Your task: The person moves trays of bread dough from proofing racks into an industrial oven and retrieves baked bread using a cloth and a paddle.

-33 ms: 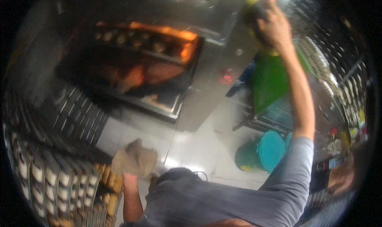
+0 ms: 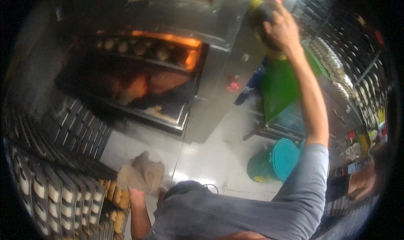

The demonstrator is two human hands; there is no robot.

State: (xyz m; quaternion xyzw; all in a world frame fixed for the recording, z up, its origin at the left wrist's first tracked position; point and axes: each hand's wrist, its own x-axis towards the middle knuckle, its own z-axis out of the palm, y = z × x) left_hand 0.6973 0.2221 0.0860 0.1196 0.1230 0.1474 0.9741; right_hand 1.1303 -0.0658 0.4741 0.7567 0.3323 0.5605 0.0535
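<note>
A person's right hand (image 2: 283,29), raised high on an outstretched arm in a grey sleeve, is clenched around a dark bottle with a yellow cap (image 2: 260,13), held up near the steel front of an oven (image 2: 219,34). The left hand (image 2: 141,177), lower down, is wrapped in a thick beige oven mitt (image 2: 143,170) (the fingers themselves are hidden, so whether it grips anything cannot be told); it sits just beside the edge of a rack of baking trays (image 2: 63,189) loaded with pale and golden pieces of bread.

The oven's deck (image 2: 143,71) stands open and glows orange inside, with a row of round rolls (image 2: 126,46) on the upper shelf. Below the raised arm, a green sheet (image 2: 280,88) covers a low stand, and a green bucket with a teal lid (image 2: 273,160) lies tilted on the pale tiled floor (image 2: 210,156). On the right edge, shelves (image 2: 349,84) hold rows of small round items, too blurred to identify.
</note>
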